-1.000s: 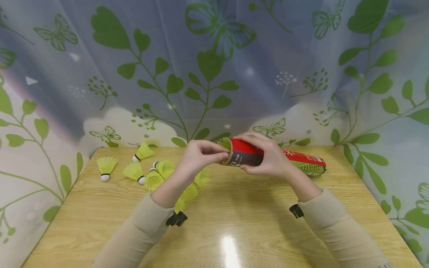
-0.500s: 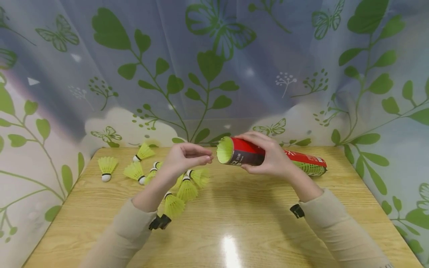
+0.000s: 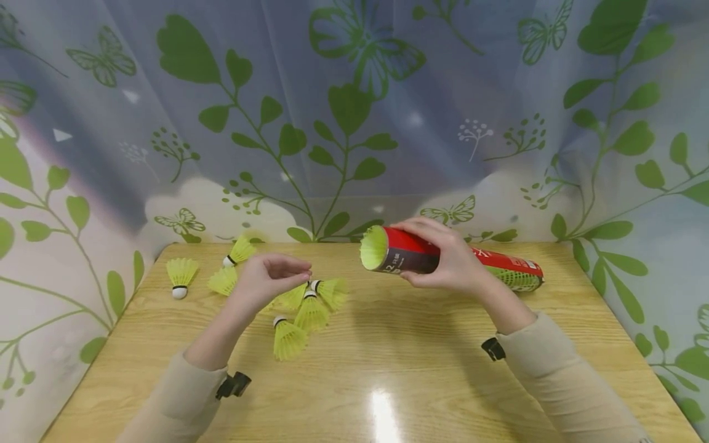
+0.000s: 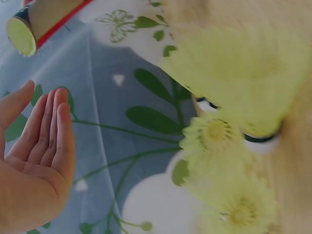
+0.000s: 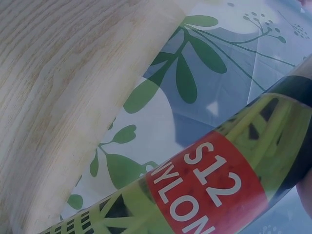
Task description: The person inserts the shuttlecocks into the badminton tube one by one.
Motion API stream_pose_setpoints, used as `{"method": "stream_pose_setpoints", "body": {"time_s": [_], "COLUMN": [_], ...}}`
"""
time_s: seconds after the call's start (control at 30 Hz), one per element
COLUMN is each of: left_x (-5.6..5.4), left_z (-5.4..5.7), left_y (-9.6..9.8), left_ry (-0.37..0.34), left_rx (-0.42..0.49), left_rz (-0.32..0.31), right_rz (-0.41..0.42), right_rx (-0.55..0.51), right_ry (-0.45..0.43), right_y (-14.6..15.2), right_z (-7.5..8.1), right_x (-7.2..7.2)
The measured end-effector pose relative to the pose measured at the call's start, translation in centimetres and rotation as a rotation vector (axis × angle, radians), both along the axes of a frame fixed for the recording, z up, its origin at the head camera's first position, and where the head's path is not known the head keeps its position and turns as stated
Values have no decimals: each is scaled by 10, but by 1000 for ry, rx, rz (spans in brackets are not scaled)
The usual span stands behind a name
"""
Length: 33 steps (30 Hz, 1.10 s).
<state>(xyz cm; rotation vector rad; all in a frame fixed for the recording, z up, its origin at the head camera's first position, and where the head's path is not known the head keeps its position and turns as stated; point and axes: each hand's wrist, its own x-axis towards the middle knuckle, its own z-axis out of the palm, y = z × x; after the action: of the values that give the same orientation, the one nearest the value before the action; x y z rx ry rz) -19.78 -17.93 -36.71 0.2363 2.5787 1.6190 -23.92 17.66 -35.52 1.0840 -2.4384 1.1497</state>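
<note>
Holding a red shuttlecock tube (image 3: pixel 412 253) in the right hand (image 3: pixel 447 255), with loose shuttlecocks (image 3: pixel 312 311) to the left of it.

Gripped with curled fingers and thumb around the tube, tilted, over the back half of a wooden table (image 3: pixel 421 369), with mouth toward the left; showing there a yellow skirt (image 3: pixel 373 248), and on the wall a red label (image 5: pixel 207 187) with "S12 NYLON". Cannot tell the number of pieces inside. Holding nothing in the left hand (image 3: pixel 268 282), with fingers loosely straight, just by the loose shuttlecocks, partly hiding some. Behind the table, a curtain (image 3: pixel 410 166) with green leaves and butterflies.
</note>
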Motion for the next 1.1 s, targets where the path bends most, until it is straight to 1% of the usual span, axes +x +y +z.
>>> {"method": "stream_pose_setpoints", "body": {"time_s": [0.07, 0.13, 0.27, 0.4, 0.57, 0.63, 0.83, 1.0, 1.1], "left_x": [3, 5, 10, 15, 22, 24, 31, 37, 39], "left_z": [-6, -11, -24, -37, -50, -55, -68, -78, -81], "left_y": [-5, -10, -17, -22, -26, -28, -31, -35, -37], "left_ry": [6, 10, 4, -33, -68, -67, -35, -38, -37], "left_rx": [-35, -49, -35, -39, -53, -59, -84, -85, -86], "left_rz": [9, 13, 22, 49, 64, 66, 64, 63, 60], "right_rz": [-1, -2, -5, -12, -5, -2, -7, -6, -3], "right_rx": [0, -1, 2, -1, -15, -15, -5, -4, -5], "right_ry": [-2, -3, -1, 6, 19, 17, 1, -6, -2], "right_y": [0, -1, 0, 1, 2, 2, 2, 2, 2], "right_z": [0, -1, 0, 0, 0, -1, -1, 0, 0], "right_x": [0, 0, 1, 1, 2, 2, 4, 6, 6]}}
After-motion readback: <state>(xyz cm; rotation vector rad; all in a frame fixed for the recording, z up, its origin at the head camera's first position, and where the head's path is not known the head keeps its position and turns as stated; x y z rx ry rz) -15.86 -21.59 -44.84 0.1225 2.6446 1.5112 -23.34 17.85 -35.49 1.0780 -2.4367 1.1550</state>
